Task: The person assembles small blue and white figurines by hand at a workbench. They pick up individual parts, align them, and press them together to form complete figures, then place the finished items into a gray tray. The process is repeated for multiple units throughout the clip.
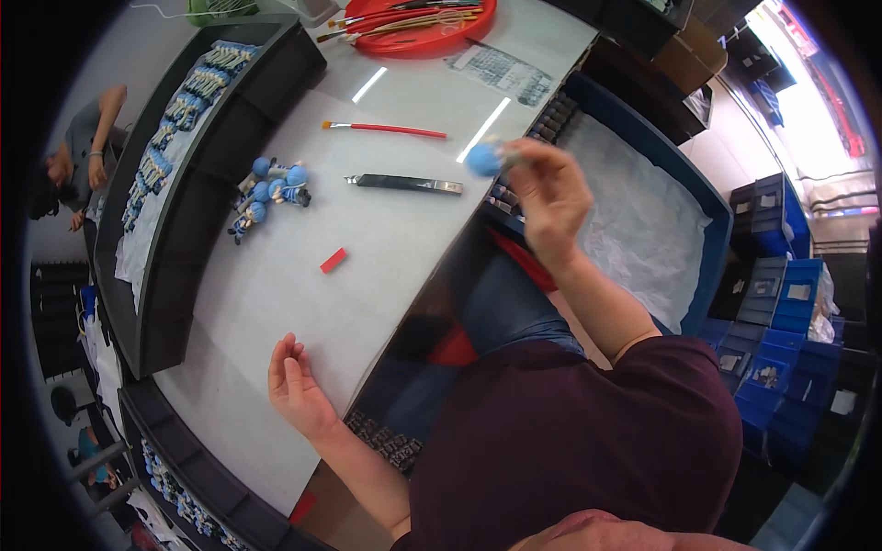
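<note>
My right hand (549,195) is raised at the table's right edge, its fingers closed on a small blue-headed figurine (483,159), which is smeared by motion. Over the near part of the table, my left hand (299,386) is loosely curled with nothing in it. Farther up the white table lies a small cluster of blue-headed figurines (272,190). A dark-handled craft knife (409,185) rests to the right of them, blade pointing left. Above it is a red-handled paintbrush (386,130), and below it a small red block (333,261).
A dark tray (165,248) holding rows of figurines borders the table's left; another tray (184,441) stands lower left. At the far end is a red dish (427,37) of brushes near a printed sheet (501,72). A blue bin (712,243) with white lining sits right.
</note>
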Available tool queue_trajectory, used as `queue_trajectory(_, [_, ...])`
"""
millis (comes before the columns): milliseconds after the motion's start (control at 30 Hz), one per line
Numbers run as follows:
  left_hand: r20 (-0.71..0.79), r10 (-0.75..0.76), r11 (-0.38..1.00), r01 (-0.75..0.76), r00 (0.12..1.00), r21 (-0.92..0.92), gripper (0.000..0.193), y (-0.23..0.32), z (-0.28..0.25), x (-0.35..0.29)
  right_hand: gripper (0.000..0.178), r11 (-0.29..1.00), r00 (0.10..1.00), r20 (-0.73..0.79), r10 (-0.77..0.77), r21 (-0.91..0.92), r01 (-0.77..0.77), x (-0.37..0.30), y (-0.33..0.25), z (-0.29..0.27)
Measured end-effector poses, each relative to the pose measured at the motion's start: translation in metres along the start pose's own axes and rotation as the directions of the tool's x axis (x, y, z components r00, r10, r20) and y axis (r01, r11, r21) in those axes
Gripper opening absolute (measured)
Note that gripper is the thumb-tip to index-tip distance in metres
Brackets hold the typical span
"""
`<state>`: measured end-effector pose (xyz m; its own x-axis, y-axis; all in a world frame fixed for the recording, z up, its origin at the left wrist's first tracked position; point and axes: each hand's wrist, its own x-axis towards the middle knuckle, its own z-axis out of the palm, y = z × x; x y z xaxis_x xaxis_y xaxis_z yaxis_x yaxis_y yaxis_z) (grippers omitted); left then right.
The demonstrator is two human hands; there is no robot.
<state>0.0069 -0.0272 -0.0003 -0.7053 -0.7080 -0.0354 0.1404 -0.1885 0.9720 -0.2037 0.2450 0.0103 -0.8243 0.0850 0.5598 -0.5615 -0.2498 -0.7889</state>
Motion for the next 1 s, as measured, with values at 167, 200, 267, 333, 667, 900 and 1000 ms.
queue_trajectory(167, [-0.011,0.002,1.000,-0.002,1.000,-0.009,0.023,-0.001,-0.001,0.002,0.022,0.823,0.873,-0.448,0.190,-0.412,-0.391,0.021,0.068,-0.141])
queue_trajectory(200, [-0.011,0.002,1.000,-0.002,1.000,0.000,0.023,-0.001,0.000,0.002,0.024,0.746,0.868,-0.432,0.247,-0.487,-0.454,0.012,0.093,-0.169])
queue_trajectory(267, [-0.017,0.003,1.000,-0.003,1.000,0.024,0.024,-0.001,0.000,0.002,0.026,0.552,0.834,-0.415,0.363,-0.625,-0.552,-0.010,0.128,-0.197])
queue_trajectory(333, [-0.029,-0.002,0.999,0.003,1.000,0.041,0.024,-0.003,-0.003,0.002,0.028,0.315,0.775,-0.415,0.477,-0.742,-0.591,-0.025,0.149,-0.207])
queue_trajectory(667, [-0.095,-0.051,0.992,0.061,0.994,0.108,0.023,0.001,0.007,0.003,0.033,0.260,0.841,-0.292,0.456,-0.860,-0.439,-0.051,0.194,-0.218])
queue_trajectory(900, [0.026,-0.036,0.904,0.022,0.999,0.427,0.022,0.030,0.045,0.033,0.046,0.213,0.866,-0.205,0.456,-0.919,-0.330,-0.044,0.192,-0.233])
queue_trajectory(1000, [0.296,0.232,0.672,-0.373,0.927,0.639,0.023,0.040,0.083,0.066,0.044,0.384,0.896,-0.236,0.376,-0.841,-0.382,-0.030,0.170,-0.211])
